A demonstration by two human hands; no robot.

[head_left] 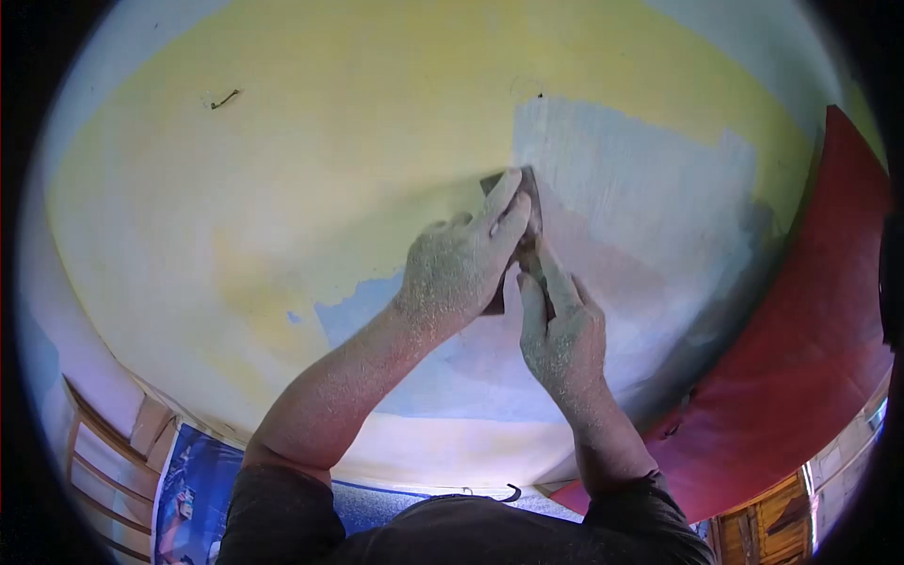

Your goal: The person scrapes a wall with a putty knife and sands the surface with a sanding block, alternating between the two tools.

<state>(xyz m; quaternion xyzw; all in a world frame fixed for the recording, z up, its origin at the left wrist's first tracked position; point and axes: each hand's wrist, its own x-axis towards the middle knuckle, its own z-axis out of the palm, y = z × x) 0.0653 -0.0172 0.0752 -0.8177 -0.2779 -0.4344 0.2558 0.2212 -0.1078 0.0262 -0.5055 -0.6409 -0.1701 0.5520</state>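
While my right hand (565, 341) grasps the scraper (535, 200) from below, my left hand (452, 268), grip unclear, braces it against the wall (330, 169), presumably evening pressure.

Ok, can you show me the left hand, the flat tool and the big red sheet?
Left hand (444, 271): head view, back of the hand.
Flat tool (535, 202): head view, dark upper part.
Red sheet (767, 381): head view, broad middle.
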